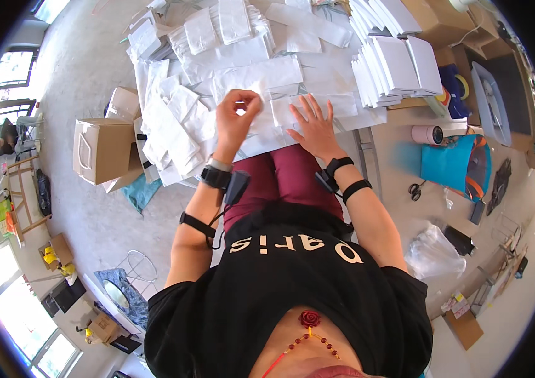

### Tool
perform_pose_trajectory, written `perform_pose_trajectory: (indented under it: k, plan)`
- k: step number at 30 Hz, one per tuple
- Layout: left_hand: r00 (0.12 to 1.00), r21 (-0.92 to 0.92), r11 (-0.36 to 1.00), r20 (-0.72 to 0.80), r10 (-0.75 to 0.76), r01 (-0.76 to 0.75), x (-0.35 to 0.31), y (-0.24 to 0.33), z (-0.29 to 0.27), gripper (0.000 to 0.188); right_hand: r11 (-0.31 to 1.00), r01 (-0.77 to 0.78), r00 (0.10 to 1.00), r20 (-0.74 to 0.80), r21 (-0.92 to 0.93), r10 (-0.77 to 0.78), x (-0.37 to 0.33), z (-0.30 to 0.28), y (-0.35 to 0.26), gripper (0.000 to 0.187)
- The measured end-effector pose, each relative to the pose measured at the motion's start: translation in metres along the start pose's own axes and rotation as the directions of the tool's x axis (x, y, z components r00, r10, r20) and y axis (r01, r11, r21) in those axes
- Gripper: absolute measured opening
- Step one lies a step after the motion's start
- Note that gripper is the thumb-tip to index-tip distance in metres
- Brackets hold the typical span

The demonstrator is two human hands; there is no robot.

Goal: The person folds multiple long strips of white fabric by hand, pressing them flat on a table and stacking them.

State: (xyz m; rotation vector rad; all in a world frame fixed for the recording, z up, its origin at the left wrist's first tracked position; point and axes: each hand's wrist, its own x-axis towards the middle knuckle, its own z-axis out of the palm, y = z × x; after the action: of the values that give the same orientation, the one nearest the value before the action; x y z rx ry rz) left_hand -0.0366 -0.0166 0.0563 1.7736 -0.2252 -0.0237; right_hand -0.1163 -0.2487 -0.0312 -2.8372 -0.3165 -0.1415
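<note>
My left hand point(236, 123) is raised at the table's near edge, thumb and fingers curled together in a pinch. Something pale and thin may be at its fingertips, but it blends with the white behind it. Spread wide, my right hand point(316, 129) lies over a flat white packet point(343, 105). Just beyond both hands is another long white packet point(277, 71) in a clear sleeve. Loose white packets point(176, 129) are heaped left of my left hand, and stacked ones point(223, 53) lie farther back.
Upright rows of white folded packs point(399, 66) stand at the table's right. Cardboard boxes point(105, 151) sit on the floor to the left. On the right are a blue bag point(447, 165), a pink cylinder point(426, 134), black scissors point(415, 191) and a clear plastic bag point(434, 252).
</note>
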Motion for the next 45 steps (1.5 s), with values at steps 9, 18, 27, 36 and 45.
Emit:
perform_pose_trajectory:
  k: [9, 18, 27, 36, 45]
  plan:
    - [0.986, -0.08, 0.983, -0.008, -0.167, 0.166, -0.028, -0.065, 0.058, 0.016, 0.785, -0.169, 0.959, -0.086, 0.596, 0.271, 0.022, -0.03, -0.029, 0.025]
    - [0.979, -0.093, 0.975, -0.001, -0.204, 0.203, -0.034, -0.066, 0.05, 0.019, 0.545, -0.173, 0.93, -0.046, 0.821, 0.365, 0.036, -0.03, -0.051, 0.017]
    - [0.992, 0.075, 0.994, -0.101, -0.076, 0.083, -0.034, -0.054, 0.045, 0.015, 0.684, -0.145, 0.93, -0.137, 0.715, 0.341, 0.041, -0.023, -0.061, 0.012]
    - [0.995, 0.188, 0.982, -0.085, 0.044, -0.028, -0.029, -0.047, 0.044, 0.014, 0.735, -0.126, 0.932, -0.175, 0.667, 0.319, 0.041, -0.016, -0.059, 0.012]
    - [0.987, 0.254, 0.964, -0.115, 0.111, -0.079, -0.026, -0.039, 0.047, 0.008, 0.687, -0.151, 0.913, -0.165, 0.71, 0.372, 0.042, -0.021, -0.058, 0.012]
